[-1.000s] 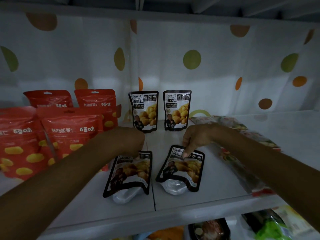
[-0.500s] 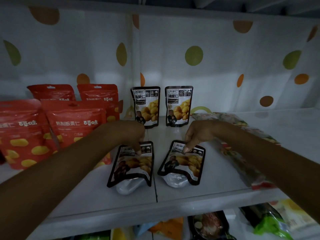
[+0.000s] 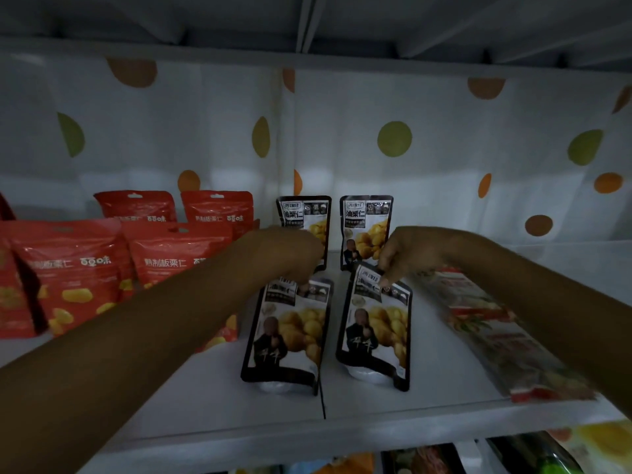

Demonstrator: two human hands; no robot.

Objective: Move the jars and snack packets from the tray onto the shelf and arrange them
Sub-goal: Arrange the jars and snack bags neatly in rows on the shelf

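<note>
At the far left of the shelf (image 3: 427,415) I see four red snack packets (image 3: 68,275) standing in two rows, two in front and two behind. My left hand (image 3: 290,254) reaches in past them, its fingers curled down and pinching the top edge of the left front black packet (image 3: 290,333). That packet has its silver base toward the shelf's front edge and its top toward the back. Just beside it, across the seam in the shelf board, is the right front black packet (image 3: 376,330), set the same way. My right hand (image 3: 407,254) has that one's top edge pinched in its curled fingers. I cannot tell whether these two held packets lean or lie flat. Behind them, two more black packets (image 3: 367,227) stand upright against the spotted curtain (image 3: 393,138), the left one partly hidden by my left hand. Further right, a long pale packet with red print (image 3: 496,336) lies flat on the shelf, running under my right forearm.
</note>
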